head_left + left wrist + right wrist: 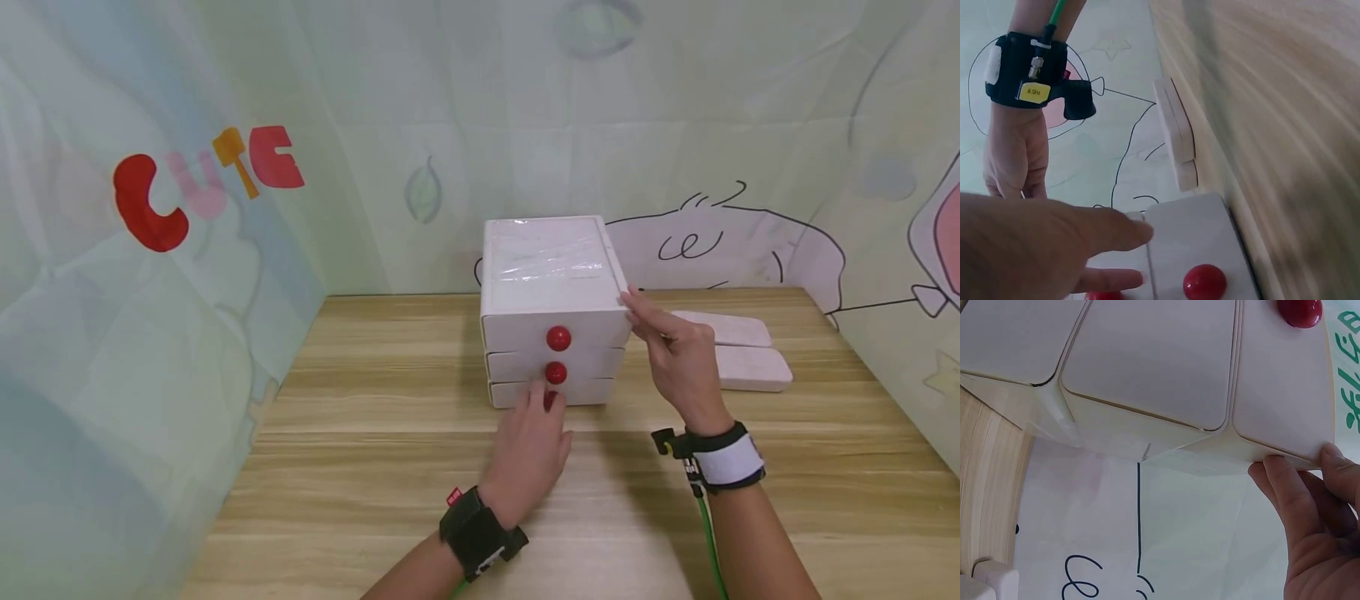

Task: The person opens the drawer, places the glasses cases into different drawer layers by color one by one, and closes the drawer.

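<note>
A white drawer box (555,267) with three stacked drawers stands on the table, a round red knob on each front. My left hand (528,446) reaches to the bottom drawer front, its fingers beside the lowest red knob (1204,282). In the left wrist view two fingers (1119,231) point out straight, apart from that knob. My right hand (678,354) holds the box's upper right front corner, thumb at the top edge and fingers (1288,487) against the side. The middle knob (556,372) and top knob (558,338) are untouched.
Two pale flat blocks (750,367) lie on the wooden table (360,433) right of the box, behind my right hand. A printed cloth (375,167) hangs behind and at the sides. A green cable (708,533) runs from my right wristband.
</note>
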The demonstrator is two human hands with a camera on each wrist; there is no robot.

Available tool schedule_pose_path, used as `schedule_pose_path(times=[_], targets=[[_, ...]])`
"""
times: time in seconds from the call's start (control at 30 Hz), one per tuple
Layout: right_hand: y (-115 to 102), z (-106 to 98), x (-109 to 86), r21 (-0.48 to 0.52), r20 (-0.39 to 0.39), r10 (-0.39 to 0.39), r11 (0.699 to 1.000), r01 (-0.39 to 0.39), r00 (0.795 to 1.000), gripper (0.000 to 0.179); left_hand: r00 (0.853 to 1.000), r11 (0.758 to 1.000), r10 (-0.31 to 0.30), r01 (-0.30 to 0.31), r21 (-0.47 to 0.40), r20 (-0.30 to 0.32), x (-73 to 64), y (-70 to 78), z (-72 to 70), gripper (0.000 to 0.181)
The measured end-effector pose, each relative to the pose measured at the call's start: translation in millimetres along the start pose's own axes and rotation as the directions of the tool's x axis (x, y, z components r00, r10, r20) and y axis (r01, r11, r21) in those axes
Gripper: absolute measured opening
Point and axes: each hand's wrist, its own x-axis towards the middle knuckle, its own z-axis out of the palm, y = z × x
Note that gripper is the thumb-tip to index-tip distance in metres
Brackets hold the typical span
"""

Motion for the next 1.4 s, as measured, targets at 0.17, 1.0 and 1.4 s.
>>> schedule_pose_path(times=[0.17,1.0,1.4], targets=[[0.2,0.1,-0.2,-0.001,0.000,0.000,1.000,0.000,1.000,0.040,0.998,1.000,-0.012,0.013,-0.017,0.055,-2.8,0.2,7.2,0.047],[1.4,1.1,-0.3,-0.004,-0.010,-0.012,1.000,0.012,1.000,0.040,0.999,0.998,0.046,-0.047,-0.047,-0.024,8.7,-17.2,41.7,0.033],[2.4,3.4,0.7,-0.002,-0.033,-0.023,1.000,0.023,0.999,0.037,0.999,0.998,0.016,-0.018,-0.064,-0.039,13.2,-15.3,41.3,0.032]])
